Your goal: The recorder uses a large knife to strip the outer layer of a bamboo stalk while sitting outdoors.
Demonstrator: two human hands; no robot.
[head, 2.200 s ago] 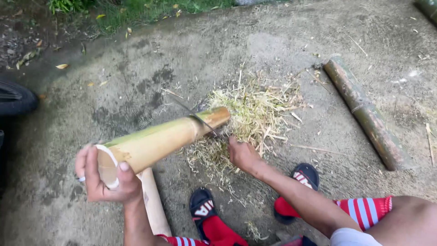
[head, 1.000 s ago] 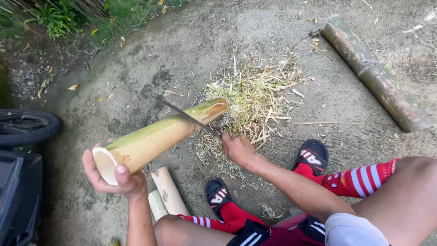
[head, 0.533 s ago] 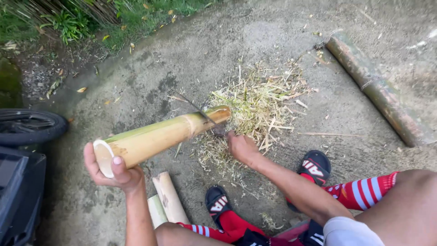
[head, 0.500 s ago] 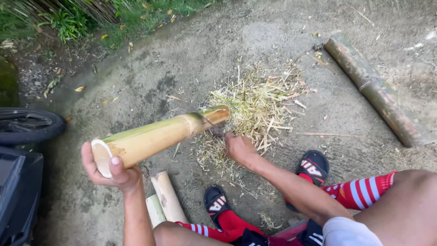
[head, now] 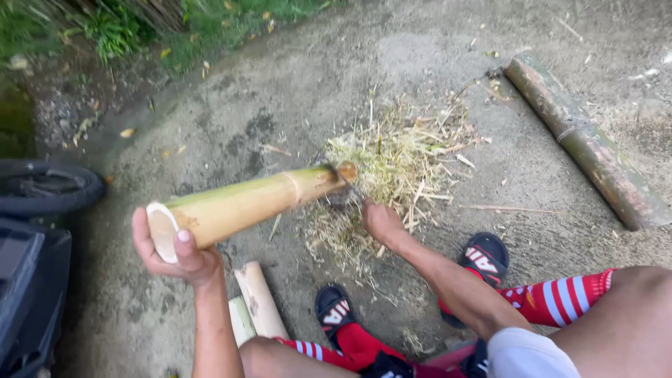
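Right then, your left hand [head: 175, 248] gripped the near cut end of the bamboo pole [head: 255, 203]. Its long side ran away from you, up and right, to the pile of shavings [head: 399, 157]. Your right hand [head: 381, 222] was closed just under the far tip; I could not tell what it held.

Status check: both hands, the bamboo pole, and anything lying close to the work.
Left hand grips the bamboo pole at its cut end. Right hand closed by the far tip; tool not discernible. Shavings pile beyond; bamboo offcuts below.
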